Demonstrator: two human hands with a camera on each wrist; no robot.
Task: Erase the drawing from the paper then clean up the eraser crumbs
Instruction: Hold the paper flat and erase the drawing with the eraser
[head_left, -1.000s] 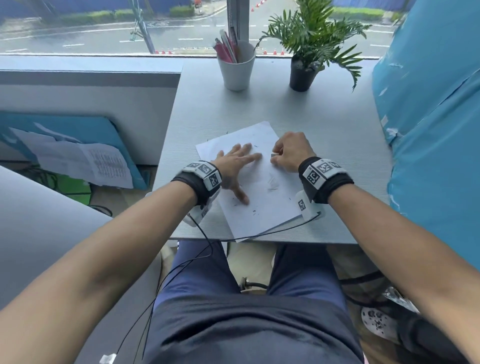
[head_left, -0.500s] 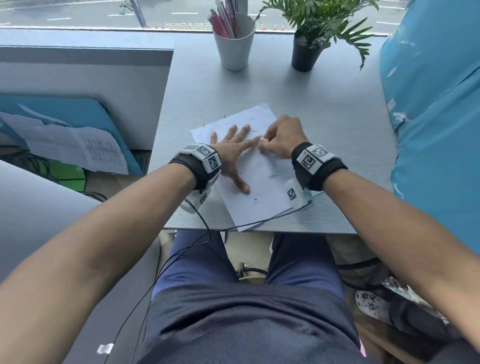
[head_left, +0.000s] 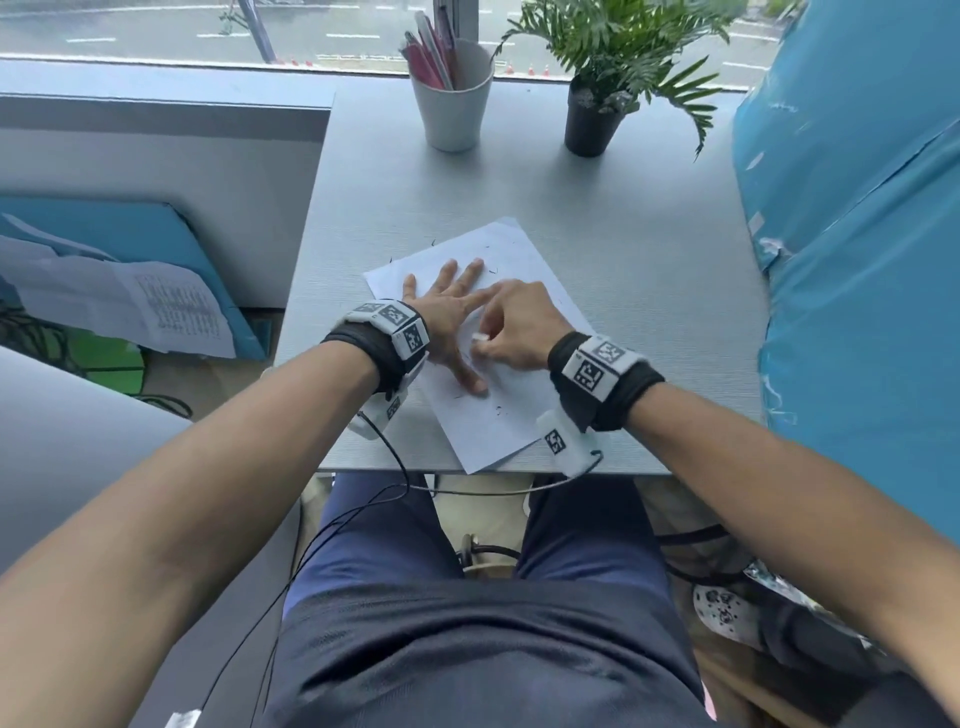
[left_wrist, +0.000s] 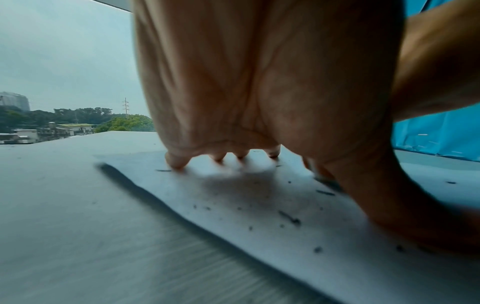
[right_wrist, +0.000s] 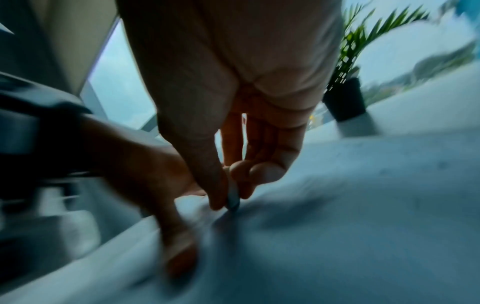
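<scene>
A white sheet of paper (head_left: 511, 410) lies slanted on the grey desk (head_left: 649, 270), its near corner over the front edge. My left hand (head_left: 449, 317) lies flat on the sheet with fingers spread, pressing it down. My right hand (head_left: 511, 325) pinches a small white eraser (head_left: 479, 338) between thumb and fingers, its tip on the paper just beside the left hand. In the right wrist view the eraser (right_wrist: 233, 197) touches the sheet, blurred by motion. Dark eraser crumbs (left_wrist: 289, 218) are scattered over the paper (left_wrist: 259, 205); a few crumbs (head_left: 498, 410) lie near the front.
A white cup of pens (head_left: 451, 93) and a potted plant (head_left: 597, 111) stand at the back of the desk by the window. A blue covered mass (head_left: 857, 234) borders the desk's right side. Loose papers (head_left: 156, 312) lean on the left below desk level.
My right hand has moved nearer and leftward across the sheet with the eraser, now close against the left hand. The left hand stays flat on the paper.
</scene>
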